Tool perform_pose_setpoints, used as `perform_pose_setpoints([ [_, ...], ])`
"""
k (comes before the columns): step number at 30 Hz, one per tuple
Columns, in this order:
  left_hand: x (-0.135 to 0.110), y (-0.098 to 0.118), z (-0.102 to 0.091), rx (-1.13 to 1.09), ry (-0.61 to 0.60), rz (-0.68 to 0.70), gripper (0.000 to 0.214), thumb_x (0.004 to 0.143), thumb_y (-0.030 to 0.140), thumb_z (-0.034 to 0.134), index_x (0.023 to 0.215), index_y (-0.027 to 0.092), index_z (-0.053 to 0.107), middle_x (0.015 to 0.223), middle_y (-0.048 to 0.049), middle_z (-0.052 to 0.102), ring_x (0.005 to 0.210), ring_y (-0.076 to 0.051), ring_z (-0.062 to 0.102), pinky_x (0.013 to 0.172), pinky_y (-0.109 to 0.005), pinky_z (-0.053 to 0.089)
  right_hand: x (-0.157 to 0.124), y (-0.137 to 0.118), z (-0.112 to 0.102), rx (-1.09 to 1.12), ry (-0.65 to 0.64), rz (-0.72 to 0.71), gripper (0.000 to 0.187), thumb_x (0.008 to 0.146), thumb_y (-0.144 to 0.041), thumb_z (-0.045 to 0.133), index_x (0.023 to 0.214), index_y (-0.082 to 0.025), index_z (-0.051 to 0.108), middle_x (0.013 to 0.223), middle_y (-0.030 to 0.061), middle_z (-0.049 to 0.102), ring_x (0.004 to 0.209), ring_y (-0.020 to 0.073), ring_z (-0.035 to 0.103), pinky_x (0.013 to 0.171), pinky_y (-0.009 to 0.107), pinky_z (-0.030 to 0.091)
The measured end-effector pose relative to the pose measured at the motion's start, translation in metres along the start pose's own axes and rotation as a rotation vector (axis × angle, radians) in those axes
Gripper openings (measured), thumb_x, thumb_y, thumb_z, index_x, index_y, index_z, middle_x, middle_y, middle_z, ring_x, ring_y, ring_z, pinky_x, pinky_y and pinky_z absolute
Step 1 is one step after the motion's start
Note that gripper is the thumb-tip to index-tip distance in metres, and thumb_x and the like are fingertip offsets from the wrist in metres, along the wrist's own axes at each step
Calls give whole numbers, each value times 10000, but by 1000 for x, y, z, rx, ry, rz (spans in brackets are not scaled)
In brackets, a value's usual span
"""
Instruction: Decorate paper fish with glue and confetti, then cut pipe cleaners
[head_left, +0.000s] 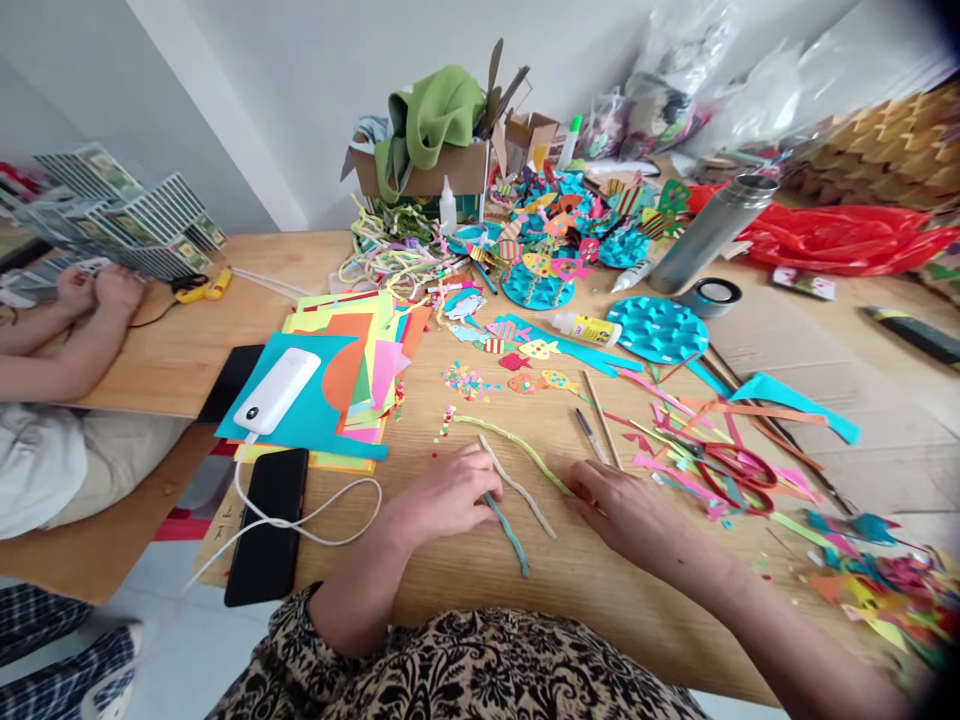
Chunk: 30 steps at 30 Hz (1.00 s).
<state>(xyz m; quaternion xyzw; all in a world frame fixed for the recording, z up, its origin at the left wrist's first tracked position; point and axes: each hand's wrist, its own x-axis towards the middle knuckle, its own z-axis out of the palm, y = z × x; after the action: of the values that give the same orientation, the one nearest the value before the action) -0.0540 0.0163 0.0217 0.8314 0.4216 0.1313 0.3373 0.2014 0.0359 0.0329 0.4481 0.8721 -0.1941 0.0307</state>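
Both my hands rest low over the wooden table (442, 570). My left hand (442, 497) has its fingers curled together on the upper end of a short teal cord (513, 543), whose free end trails toward me. A white cord (525, 494) lies just beside those fingertips, slanting to the right. My right hand (626, 508) pinches the near end of a longer yellow-green cord (517, 440), which curves away to the left across the wood. Beyond it lie several decorated paper fish (514, 361) and a fish shape made of confetti dots (466, 381).
Coloured paper sheets (360, 335) carry a white power bank (277, 388), cabled over a black phone (266, 530). Red scissors (739, 475) lie among paper scraps at right. Behind are a glue bottle (589, 328), blue egg-tray discs (660, 330) and a steel flask (712, 235). Another person's hands (101, 290) are at left.
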Motion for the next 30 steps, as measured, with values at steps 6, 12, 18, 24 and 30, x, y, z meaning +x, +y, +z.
perform_pose_setpoints([
  [6,8,7,13,199,82,-8,82,857,166,655,775,170,656,832,-35,630,908,-198,546,820,-309,421,-3,11,2,46,-43,30,164,897,-149,428,774,-206,519,758,36,666,635,156,616,563,256,376],
  [12,10,7,25,396,174,13,129,870,223,647,755,167,629,808,-16,629,862,-180,558,808,-296,443,-5,21,-2,114,-88,10,218,908,-256,424,715,-220,520,718,42,661,627,187,611,561,283,392],
  [18,13,11,27,403,344,79,188,860,326,668,748,178,636,740,6,642,773,-145,577,750,-252,457,48,21,-47,178,35,-164,259,916,-318,457,693,-221,546,679,33,641,605,167,584,561,265,410],
  [24,30,-15,49,488,551,179,234,865,307,613,673,174,609,577,4,593,591,-131,550,613,-259,449,173,-13,-102,185,128,-382,208,905,-268,462,808,-196,631,693,15,647,593,132,549,566,235,399],
  [30,34,-34,56,361,627,211,236,899,354,602,741,182,640,626,-46,619,586,-142,561,517,-249,438,324,-76,-122,6,253,-379,212,891,-148,494,939,-164,699,851,46,725,761,149,646,658,220,447],
])
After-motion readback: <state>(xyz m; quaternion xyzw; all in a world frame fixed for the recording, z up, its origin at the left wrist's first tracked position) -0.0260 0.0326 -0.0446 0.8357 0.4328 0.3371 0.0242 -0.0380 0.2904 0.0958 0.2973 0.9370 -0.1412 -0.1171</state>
